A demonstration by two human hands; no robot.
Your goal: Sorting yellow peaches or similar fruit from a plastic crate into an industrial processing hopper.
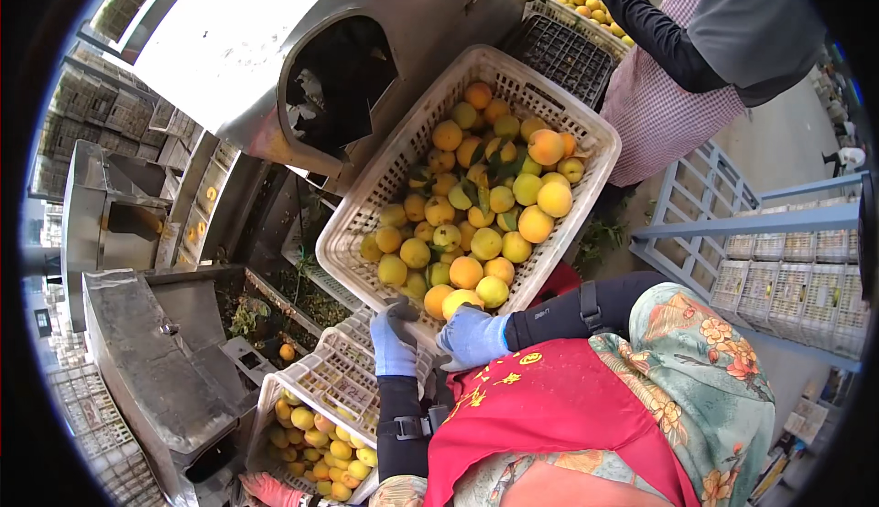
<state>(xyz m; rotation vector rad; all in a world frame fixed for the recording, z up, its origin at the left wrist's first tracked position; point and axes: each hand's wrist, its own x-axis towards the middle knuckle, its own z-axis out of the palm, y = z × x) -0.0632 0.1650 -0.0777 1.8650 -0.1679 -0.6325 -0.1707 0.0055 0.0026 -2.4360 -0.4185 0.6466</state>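
A large white plastic crate lies before me, tilted in the view. Many yellow-orange peaches and a few green leaves fill much of its floor. My left hand, in a blue knit glove with a dark coated palm, grips the crate's near end at its corner. Beside it my right hand, gloved alike, is closed at the same near rim, right below a bright yellow peach. Its fingertips are partly hidden.
A metal machine housing with a dark opening stands beyond the crate. At lower left, a second peach crate has another person's coral glove at it. A co-worker stands at upper right, near a blue metal frame.
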